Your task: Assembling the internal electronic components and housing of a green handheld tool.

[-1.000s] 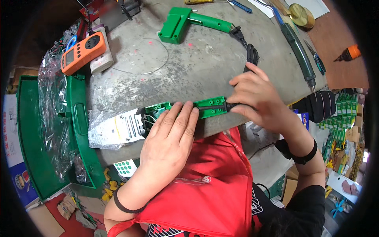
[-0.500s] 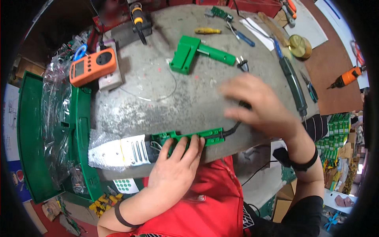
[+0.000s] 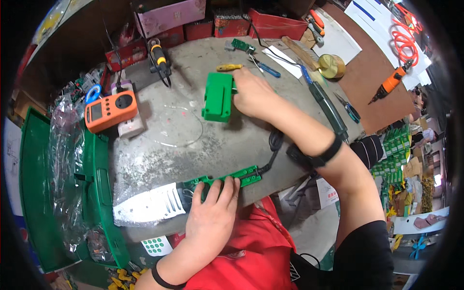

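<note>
Near the front edge of the bench lies a hand-held power tool with a grey-white metal body (image 3: pixel 166 202) partly in clear bubble wrap. Its green plastic handle shell (image 3: pixel 250 175) shows its inside, and a black cord (image 3: pixel 273 155) runs out of the end. The fingers of my left hand (image 3: pixel 212 210) curl over this handle shell and hold it down. Farther off, my right hand (image 3: pixel 253 94) closes round the handle part of a green T-shaped plastic housing (image 3: pixel 217 98). Most of that handle is hidden behind the hand; the blocky end stands out to its left.
An orange multimeter (image 3: pixel 111 112) leans on a power strip at left, beside an open green case (image 3: pixel 100 188). Behind lie a yellow-handled screwdriver (image 3: pixel 229 67) and a circuit board (image 3: pixel 242 46). At right are a soldering iron (image 3: pixel 328 108), pliers (image 3: pixel 349 108) and an orange electric screwdriver (image 3: pixel 389 86).
My right hand has moved forward and left, from above the bench onto the green T-shaped housing, which has turned slightly. My left hand stays on the handle shell. The view has shifted.
</note>
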{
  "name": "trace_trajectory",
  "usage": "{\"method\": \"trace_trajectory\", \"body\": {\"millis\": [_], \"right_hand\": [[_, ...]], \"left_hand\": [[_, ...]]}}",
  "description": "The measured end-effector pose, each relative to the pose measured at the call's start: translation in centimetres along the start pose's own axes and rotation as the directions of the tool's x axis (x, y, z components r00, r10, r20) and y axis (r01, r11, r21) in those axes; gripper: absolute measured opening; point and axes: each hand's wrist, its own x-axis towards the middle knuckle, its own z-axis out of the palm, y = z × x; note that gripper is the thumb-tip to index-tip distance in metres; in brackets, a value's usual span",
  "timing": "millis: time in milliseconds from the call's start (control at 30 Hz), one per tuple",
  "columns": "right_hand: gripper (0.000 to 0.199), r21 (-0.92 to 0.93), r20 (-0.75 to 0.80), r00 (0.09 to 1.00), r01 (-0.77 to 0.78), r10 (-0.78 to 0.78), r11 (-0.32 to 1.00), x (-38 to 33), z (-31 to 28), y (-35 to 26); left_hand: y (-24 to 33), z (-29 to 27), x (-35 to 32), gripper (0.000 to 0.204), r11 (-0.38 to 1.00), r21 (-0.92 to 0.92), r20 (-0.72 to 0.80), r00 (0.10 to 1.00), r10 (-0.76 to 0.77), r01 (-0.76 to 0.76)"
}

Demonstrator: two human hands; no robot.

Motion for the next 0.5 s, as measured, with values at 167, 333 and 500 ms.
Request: {"method": "trace_trajectory", "body": {"millis": [167, 333, 500], "right_hand": [[0.039, 0.623, 0.107, 0.989, 0.012, -0.100, 0.782, -10.2, -5.3, -1.1], [0.063, 0.887, 0.162, 0.957, -0.248, 0.242, 0.388, -13.3, -5.6, -7.4], [0.065, 0.915, -0.035, 0.963, -0.076, 0.266, 0.397, -14.6, -2.3, -6.9]], "left_hand": [[-0.2, 0.4, 0.1, 0.057, 1.000, -0.007, 0.020, 1.000, -0.009, 0.009], [-0.5, 1.0, 0.0, 0.055, 1.000, 0.011, -0.010, 1.000, -0.020, 0.020], [-0.3, 1.0, -0.4, 0.052, 0.998, -0.053, -0.055, 0.998, -0.022, 0.019]]}}
